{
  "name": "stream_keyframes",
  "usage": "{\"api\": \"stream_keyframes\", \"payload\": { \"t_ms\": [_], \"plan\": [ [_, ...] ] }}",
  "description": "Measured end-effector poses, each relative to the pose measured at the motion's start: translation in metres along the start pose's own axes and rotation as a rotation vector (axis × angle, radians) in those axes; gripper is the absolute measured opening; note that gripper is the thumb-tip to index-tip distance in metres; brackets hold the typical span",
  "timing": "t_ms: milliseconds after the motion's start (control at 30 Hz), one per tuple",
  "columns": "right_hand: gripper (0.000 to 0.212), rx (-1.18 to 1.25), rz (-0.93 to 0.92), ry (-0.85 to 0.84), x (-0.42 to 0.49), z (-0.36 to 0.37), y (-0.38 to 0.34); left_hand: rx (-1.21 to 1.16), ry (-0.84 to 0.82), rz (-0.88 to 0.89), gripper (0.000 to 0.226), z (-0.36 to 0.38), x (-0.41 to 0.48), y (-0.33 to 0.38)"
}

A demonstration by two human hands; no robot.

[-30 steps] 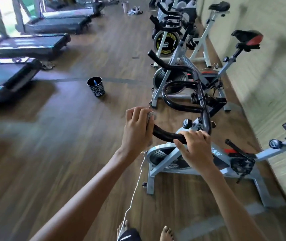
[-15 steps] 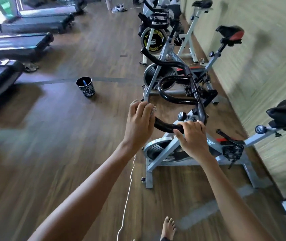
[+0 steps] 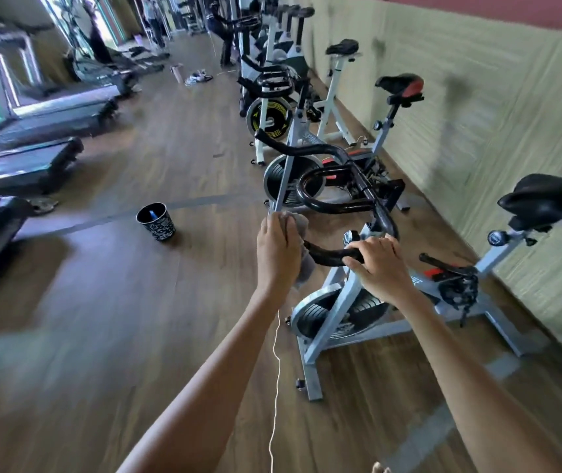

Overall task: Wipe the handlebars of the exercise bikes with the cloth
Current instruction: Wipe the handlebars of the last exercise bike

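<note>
**Near horn of the closest bike: cloth on, right hand bracing**

Head view, the only one:

- Left hand point(image 3: 278, 249) has its fingers curled round the grey cloth point(image 3: 299, 222), holding it over the tip of the handlebar point(image 3: 327, 255) near horn. Cloth bunches above the knuckles and a tail hangs below the palm.
- Right hand point(image 3: 380, 268) grips the same bar just right of the left hand, fingers over the top at the bend. A short bare stretch of black tube shows between the hands.

Doing it well (my read):
- Wrap the cloth fully round the tube and twist while sliding, so the underside gets wiped too.
- Use the right hand as the brace so the bike frame point(image 3: 341, 302) doesn't rock. Shift it along before wiping under it.
- Then do the bend, the centre loop and the far horn, all beyond both hands.
- The white cord point(image 3: 276, 353) hanging below the left wrist and the cloth tail are both near the flywheel. Snag risk.

Hidden or unclear:
- Horn tip, left thumb and left fingertips are covered.
- The bar under the right palm isn't visible.
- Can't tell whether the cloth is damp.
- The cord's top end is behind the wrist, and its bottom end runs out of frame.
- The frame label is partly blocked by the right forearm.
- The black cup point(image 3: 157, 221) left of the left hand holds something blue that I can't identify.
- Bikes beyond the hands overlap and are hard to separate. Floor and left edge are motion-blurred.
</note>
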State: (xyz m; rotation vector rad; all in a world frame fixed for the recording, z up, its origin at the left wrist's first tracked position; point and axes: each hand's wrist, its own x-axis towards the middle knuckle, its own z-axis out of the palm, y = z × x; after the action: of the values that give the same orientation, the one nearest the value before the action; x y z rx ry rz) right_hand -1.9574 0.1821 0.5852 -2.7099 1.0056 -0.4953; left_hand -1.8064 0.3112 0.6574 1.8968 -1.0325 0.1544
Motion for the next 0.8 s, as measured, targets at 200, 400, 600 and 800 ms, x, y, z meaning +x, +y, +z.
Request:
{"api": "stream_keyframes", "payload": {
  "t_ms": [200,400,600,800],
  "plan": [
    [0.069,0.019,-0.011,0.050,-0.004,0.008,0.001,-0.149,-0.111,-0.094,0.012,-0.003,0.004,-0.005],
    [0.064,0.046,-0.036,0.128,-0.003,0.018,0.007,0.098,-0.019,0.058,0.017,0.001,-0.007,-0.004],
    [0.056,0.085,-0.073,0.193,-0.005,0.025,0.012,0.600,0.087,0.561,0.012,0.018,-0.020,-0.008],
    [0.050,0.051,-0.149,0.320,-0.005,0.033,0.020,0.968,-0.131,0.793,0.019,0.032,-0.012,-0.012]
  ]
}}
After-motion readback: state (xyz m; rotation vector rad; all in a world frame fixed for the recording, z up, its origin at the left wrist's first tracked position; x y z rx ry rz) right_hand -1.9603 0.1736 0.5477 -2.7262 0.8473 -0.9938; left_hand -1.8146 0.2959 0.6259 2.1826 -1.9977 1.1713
